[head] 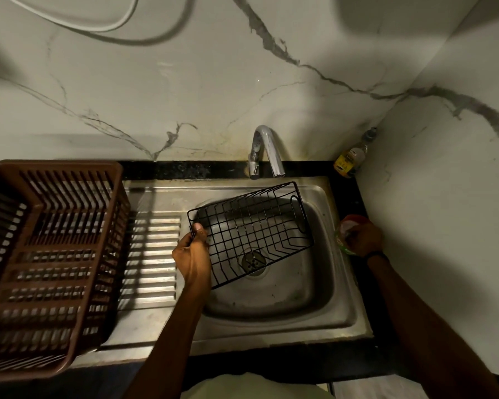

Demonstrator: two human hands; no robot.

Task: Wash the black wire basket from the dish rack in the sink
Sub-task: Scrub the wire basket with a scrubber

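Black wire basket (251, 226), a rectangular grid with raised sides, tilts over the steel sink basin (271, 300), its 9 o'clock rim gripped by the left hand (192, 254). At the basin's 3 o'clock the right hand (365, 239) curls over a round green-and-red tub (343, 236); whether it pinches anything, I cannot tell.

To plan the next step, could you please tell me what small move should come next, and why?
Probably bring the right hand from the round tub over to the black wire basket, since the left hand holds it tilted over the sink, ready for scrubbing.
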